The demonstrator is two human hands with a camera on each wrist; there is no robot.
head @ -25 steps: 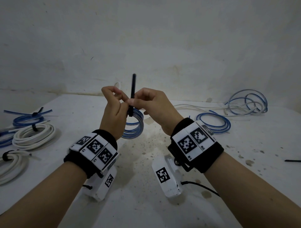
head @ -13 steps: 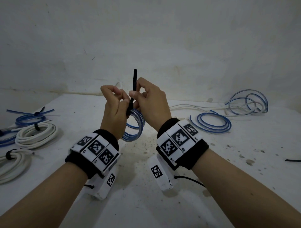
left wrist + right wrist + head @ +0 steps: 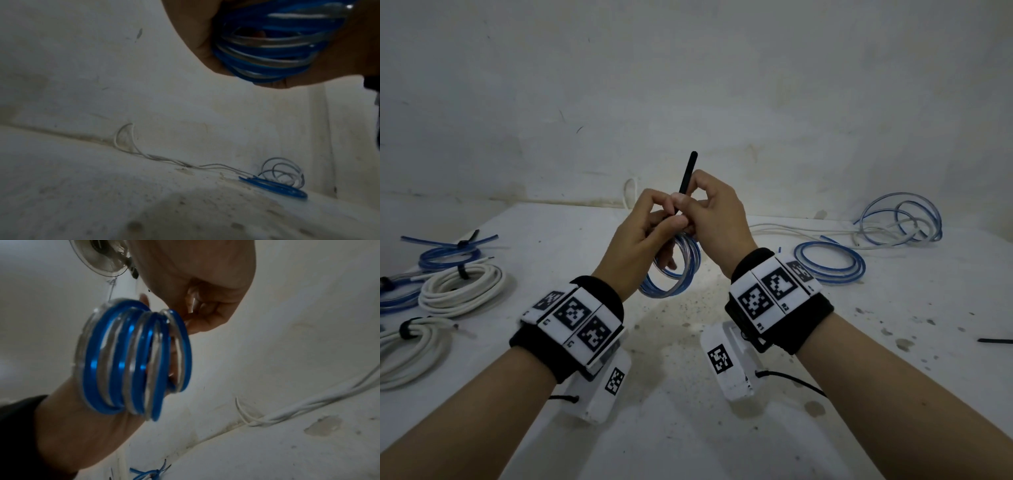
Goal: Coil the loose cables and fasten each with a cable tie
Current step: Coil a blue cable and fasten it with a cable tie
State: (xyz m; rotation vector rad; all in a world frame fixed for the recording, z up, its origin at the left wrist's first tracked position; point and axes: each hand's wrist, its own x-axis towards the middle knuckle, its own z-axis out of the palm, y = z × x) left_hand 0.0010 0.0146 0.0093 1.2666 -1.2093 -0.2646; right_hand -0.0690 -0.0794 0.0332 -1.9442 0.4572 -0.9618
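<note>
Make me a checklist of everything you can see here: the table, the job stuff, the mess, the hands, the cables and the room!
Surface: white table, speckled with stains.
Job's things: blue coil held up; black cable tie sticking up from it.
Clutter: spare black tie at right edge.
Grippers: left hand grips the coil; right hand pinches the tie.
Cables: tied white coils and tied blue coil at left; untied blue coil and loose tangle at right.
Surroundings: bare white wall; fan in right wrist view.
</note>
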